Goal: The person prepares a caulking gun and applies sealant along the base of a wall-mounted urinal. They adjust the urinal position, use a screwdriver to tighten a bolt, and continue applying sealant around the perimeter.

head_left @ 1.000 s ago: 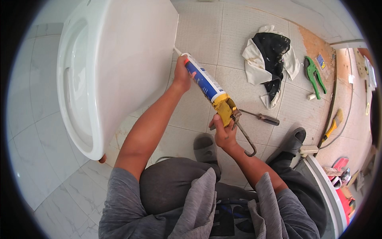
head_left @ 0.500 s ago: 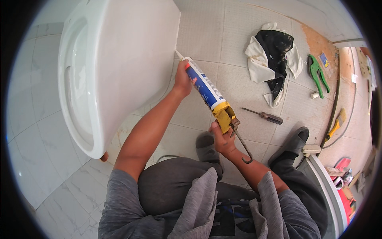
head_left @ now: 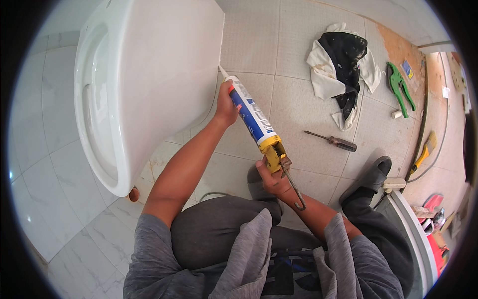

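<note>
A blue and white sealant tube [head_left: 252,110] sits in a yellow caulking gun [head_left: 272,149] that slants across the middle of the view. My left hand [head_left: 227,105] is wrapped round the tube's front end. At the gun's rear, my right hand [head_left: 273,180] grips the handle, with its fingers partly hidden. A hooked metal rod [head_left: 296,189] sticks out behind, over my right forearm. The tube's pale nozzle [head_left: 223,71] points at the seam where the white toilet [head_left: 167,65] meets the tiled floor; whether its tip touches, I cannot tell.
A screwdriver [head_left: 332,141] lies on the tiles to the right. Beyond it are a black and white cloth [head_left: 343,65], green pipe cutters [head_left: 399,89] and a yellow-handled brush [head_left: 424,153]. A white door frame [head_left: 413,234] stands at the lower right, near my foot.
The caulking gun's rear has swung a little left with my right hand, and the rod's hook has shifted left. The nozzle remains at the toilet's base. The whole view has shifted slightly.
</note>
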The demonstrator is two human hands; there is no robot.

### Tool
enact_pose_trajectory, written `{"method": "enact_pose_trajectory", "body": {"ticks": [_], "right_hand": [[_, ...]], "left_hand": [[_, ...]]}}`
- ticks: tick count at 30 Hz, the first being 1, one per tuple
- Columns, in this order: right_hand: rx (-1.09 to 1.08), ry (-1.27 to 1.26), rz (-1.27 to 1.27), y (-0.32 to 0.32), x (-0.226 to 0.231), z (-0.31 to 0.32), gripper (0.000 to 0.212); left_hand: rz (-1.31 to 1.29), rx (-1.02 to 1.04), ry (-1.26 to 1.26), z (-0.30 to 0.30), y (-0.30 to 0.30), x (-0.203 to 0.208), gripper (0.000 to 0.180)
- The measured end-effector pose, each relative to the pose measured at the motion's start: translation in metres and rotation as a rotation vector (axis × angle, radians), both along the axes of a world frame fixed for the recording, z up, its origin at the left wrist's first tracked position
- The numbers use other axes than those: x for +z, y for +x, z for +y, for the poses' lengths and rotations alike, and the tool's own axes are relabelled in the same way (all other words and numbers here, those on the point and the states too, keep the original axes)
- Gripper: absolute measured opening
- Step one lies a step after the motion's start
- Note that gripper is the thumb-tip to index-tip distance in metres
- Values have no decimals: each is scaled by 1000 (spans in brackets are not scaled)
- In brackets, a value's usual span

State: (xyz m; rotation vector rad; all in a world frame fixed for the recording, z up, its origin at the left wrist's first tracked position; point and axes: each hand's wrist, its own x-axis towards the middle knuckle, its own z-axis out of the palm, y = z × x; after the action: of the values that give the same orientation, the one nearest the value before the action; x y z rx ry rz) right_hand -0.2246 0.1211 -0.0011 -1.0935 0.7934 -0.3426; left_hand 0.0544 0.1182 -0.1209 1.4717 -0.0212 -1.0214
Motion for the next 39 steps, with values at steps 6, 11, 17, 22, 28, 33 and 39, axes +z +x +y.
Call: {"method": "enact_pose_trajectory", "body": {"ticks": [6, 11, 17, 22, 28, 33, 39], "right_hand": [[36, -72, 26, -1, 6, -2, 15], [41, -32, 5, -4, 4, 1, 15], [61, -76, 32, -9, 0, 9, 15], [56, -76, 8, -12, -5, 17, 16], [31, 42, 13, -15, -8, 26, 18], [55, 24, 24, -16, -10, 31, 20], [94, -32, 51, -18, -13, 32, 20]], "left_hand": [[271, 26, -46, 7, 2, 6, 30], [28, -42, 63, 11, -2, 2, 35], [266, 31, -72, 11, -11, 17, 38], [27, 82, -3, 20, -10, -15, 42], [-41, -137, -73, 54, 9, -52, 41], [312, 49, -121, 51, 4, -35, 36], [-6, 10, 43, 35, -13, -13, 45]]}}
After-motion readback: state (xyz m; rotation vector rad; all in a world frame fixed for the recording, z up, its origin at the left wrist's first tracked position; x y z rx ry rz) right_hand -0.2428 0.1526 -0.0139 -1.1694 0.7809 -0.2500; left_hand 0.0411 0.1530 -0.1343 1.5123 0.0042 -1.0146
